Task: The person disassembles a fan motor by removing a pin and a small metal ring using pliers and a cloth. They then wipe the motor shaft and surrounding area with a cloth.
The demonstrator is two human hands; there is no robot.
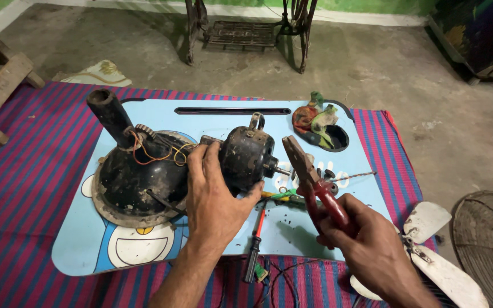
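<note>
The left hand (215, 197) is gripping the black fan motor (246, 157), fingers wrapped round its rear and thumb lying near the shaft side, holding it against the dirty black base (132, 182) with its upright neck (109, 114). Orange and yellow wires (155, 151) are running between base and motor. The right hand (366, 245) is closing round the red handles of the pliers (312, 177), whose jaws are pointing up and left, standing just beside the motor's shaft end; whether they are touching it is unclear. Everything is sitting on a light blue lap table (229, 120) lying over a striped cloth (24, 171). A screwdriver (255, 245) is lying at the table's front edge between the wrists. A bundle of coloured tape (315, 120) is resting in the table's cup hole. White fan blades (435, 251) and a wire guard (489, 245) are lying on the floor to the right
</note>
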